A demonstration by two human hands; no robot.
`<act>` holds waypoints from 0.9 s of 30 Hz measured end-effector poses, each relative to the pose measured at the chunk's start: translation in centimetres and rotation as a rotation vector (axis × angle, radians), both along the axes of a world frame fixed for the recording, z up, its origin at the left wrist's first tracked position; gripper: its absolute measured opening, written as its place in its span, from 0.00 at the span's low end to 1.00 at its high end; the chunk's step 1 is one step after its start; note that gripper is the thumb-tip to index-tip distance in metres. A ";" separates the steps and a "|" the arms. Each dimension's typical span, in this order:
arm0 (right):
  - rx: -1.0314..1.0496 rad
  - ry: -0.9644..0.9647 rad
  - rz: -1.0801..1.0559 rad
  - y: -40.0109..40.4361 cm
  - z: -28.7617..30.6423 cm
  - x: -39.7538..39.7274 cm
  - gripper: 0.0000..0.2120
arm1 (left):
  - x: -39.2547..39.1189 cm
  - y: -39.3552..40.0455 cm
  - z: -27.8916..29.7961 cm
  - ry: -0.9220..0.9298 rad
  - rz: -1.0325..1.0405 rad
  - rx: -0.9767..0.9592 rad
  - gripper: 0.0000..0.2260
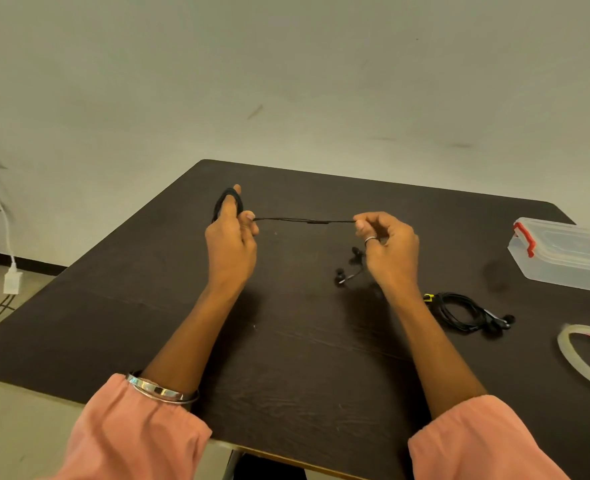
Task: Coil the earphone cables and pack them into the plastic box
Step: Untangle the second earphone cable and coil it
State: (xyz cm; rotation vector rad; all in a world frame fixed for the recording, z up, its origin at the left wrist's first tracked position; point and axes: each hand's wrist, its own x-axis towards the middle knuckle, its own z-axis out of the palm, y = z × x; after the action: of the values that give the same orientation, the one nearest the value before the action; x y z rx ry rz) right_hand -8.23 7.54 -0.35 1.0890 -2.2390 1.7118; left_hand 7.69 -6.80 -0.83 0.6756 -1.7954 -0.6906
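Observation:
My left hand point(231, 237) holds a black earphone cable point(307, 221) that is looped several times around its raised fingers. The cable runs taut to my right hand point(387, 247), which pinches it between thumb and forefinger. The two earbuds point(347, 268) of this cable hang below my right hand, just above the dark table point(286, 358). A second black earphone set point(466, 311) lies coiled on the table to the right. The clear plastic box point(563, 254) with red clasps stands closed at the far right.
A roll of clear tape point(584, 355) lies at the right edge near the coiled set. Left of the table, a white charger and cable point(11, 278) hang from a wall socket. The table's front edge runs close to my sleeves.

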 end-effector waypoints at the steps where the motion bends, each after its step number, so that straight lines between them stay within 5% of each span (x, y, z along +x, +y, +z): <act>1: 0.027 0.063 -0.065 0.0 -0.1 0.0 0.07 | -0.1 0.1 -0.1 -0.014 -0.021 0.006 0.17; 3: 0.149 0.182 -0.115 0.2 -0.3 0.1 0.11 | -0.1 0.4 0.0 -0.039 -0.055 0.003 0.17; 8: 0.272 0.436 0.384 0.3 0.1 2.6 0.30 | -0.2 0.8 0.0 -0.090 -0.092 -0.067 0.17; 13: 0.248 0.694 0.196 -1.4 -0.3 4.5 0.34 | -0.4 1.1 -0.1 -0.170 -0.180 -0.080 0.20; 17: 0.311 0.532 0.273 -1.9 -1.2 4.2 0.31 | -0.6 1.3 -0.6 -0.148 -0.345 -0.153 0.23; 22: 0.182 -0.005 0.480 -1.2 -0.3 3.3 0.08 | -0.9 0.7 -1.0 -0.139 -0.365 -0.163 0.17; 27: 0.086 -0.390 0.593 0.4 1.8 2.7 0.13 | -0.6 -0.2 -1.1 -0.181 -0.448 0.129 0.12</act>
State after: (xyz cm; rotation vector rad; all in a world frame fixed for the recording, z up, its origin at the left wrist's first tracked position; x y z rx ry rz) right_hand -5.52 7.97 1.44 1.7015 -2.3773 2.2287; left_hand 7.08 -7.04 -1.89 0.4294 -2.1098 -1.0788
